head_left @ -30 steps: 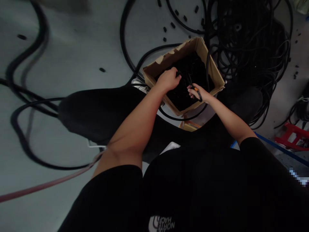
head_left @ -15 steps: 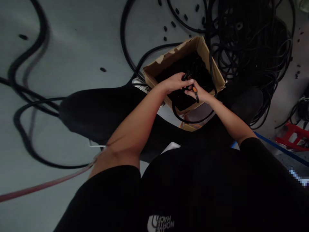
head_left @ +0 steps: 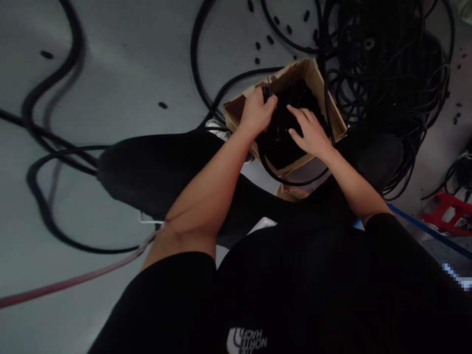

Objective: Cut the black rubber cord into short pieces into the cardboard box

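Observation:
A cardboard box [head_left: 323, 96] full of small black pieces stands between my knees. Over its left part, my left hand [head_left: 257, 112] is closed around a dark tool-like object [head_left: 266, 93], whose tip sticks up past the fingers; its exact shape is too dark to tell. My right hand [head_left: 311, 132] hovers above the right part of the black pieces, fingers and thumb apart, with nothing visible in it. The two hands do not touch. A black cable [head_left: 271, 169] loops across the near side of the box.
Tangled black cables [head_left: 383, 73] lie behind the box at the right. Several small black pieces [head_left: 270, 39] are scattered on the grey floor [head_left: 140, 59]. More thick cable [head_left: 33, 101] curves at the left. A red object [head_left: 448, 214] sits at the far right.
My hands, together before around a dark item with an orange part, have moved apart. The left went left and away with the dark object; the right opened. The orange part no longer shows.

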The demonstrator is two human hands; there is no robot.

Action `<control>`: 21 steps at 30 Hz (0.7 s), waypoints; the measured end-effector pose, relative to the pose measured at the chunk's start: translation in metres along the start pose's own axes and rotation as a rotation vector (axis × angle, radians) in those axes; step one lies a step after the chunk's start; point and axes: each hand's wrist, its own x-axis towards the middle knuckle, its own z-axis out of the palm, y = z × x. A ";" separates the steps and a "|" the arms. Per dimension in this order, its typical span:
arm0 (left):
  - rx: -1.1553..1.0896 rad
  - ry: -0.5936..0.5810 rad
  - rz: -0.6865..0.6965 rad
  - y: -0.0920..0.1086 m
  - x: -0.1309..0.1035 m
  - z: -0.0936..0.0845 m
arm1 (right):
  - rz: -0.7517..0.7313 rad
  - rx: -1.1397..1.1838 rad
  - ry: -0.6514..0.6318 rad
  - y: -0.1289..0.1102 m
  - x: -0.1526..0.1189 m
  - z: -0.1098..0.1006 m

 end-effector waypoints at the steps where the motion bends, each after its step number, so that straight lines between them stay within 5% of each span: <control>1: -0.041 0.049 -0.014 0.000 0.002 -0.005 | -0.056 -0.075 0.030 -0.006 -0.003 -0.007; 6: -0.355 0.152 0.006 0.013 -0.003 -0.019 | -0.273 -0.313 0.083 -0.049 -0.021 -0.025; 12: -0.607 0.012 0.022 0.032 -0.016 -0.026 | -0.430 -0.427 0.174 -0.075 -0.029 -0.021; 17: -0.695 -0.021 0.041 0.050 -0.021 -0.035 | -0.298 -0.264 0.093 -0.080 -0.028 -0.026; 21: -0.775 0.017 0.004 0.064 -0.021 -0.035 | -0.157 0.188 0.341 -0.070 -0.016 -0.026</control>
